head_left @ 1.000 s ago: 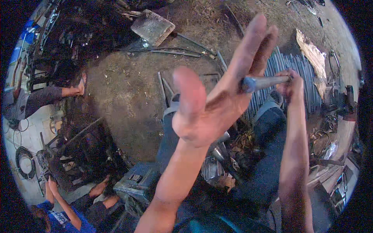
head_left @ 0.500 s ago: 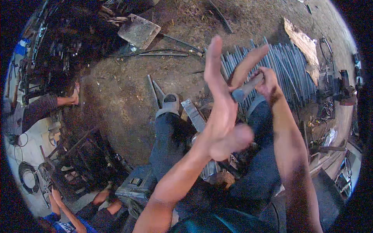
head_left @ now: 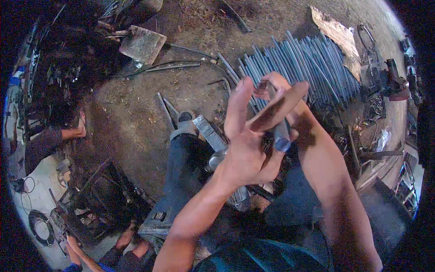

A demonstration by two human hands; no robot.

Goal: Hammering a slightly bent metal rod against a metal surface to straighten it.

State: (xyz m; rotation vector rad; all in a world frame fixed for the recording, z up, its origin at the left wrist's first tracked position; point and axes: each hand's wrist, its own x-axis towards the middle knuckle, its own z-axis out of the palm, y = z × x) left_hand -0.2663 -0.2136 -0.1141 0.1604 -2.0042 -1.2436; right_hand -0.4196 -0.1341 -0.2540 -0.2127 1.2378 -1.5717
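Right hand (head_left: pixel 278 82) is gripping the upper end of a metal bar (head_left: pixel 281 132), which is slanting between both hands. Left hand (head_left: pixel 245 158) is extending two fingers; cannot tell whether it is closing on the bar. Grey rods (head_left: pixel 312 68) are lying toward the floor's (head_left: pixel 131 111) right edge.

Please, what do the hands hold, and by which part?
The right hand holds a metal bar by its far end; whether the left hand grips it cannot be told.
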